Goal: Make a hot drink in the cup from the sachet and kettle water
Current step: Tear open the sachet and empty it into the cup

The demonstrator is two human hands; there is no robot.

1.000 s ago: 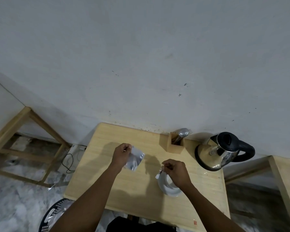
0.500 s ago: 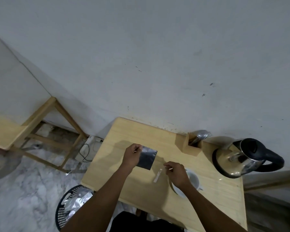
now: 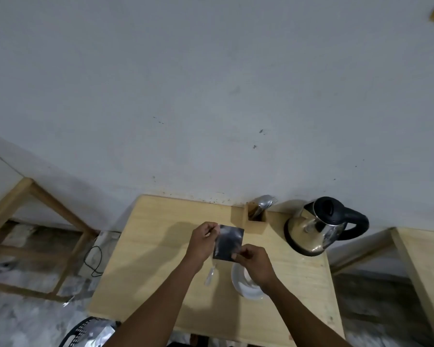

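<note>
A silvery foil sachet (image 3: 229, 242) is held up above the wooden table (image 3: 145, 251). My left hand (image 3: 203, 242) pinches its upper left corner and my right hand (image 3: 254, 262) pinches its lower right corner. Just below my right hand stands the white cup (image 3: 244, 285), partly hidden by that hand and wrist. A thin torn-off foil strip (image 3: 210, 274) lies on the table left of the cup. The steel kettle (image 3: 318, 227) with a black lid and handle stands at the table's back right.
A wooden holder (image 3: 254, 219) with metal cutlery stands against the wall between the sachet and the kettle. A black mesh bin (image 3: 85, 333) sits on the floor at the table's front left. Wooden frames (image 3: 45, 199) flank the table; a cable (image 3: 94, 261) lies at the left.
My right hand has let the torn strip drop on the table and has come up to pinch the sachet's lower right corner. The left hand keeps its hold.
</note>
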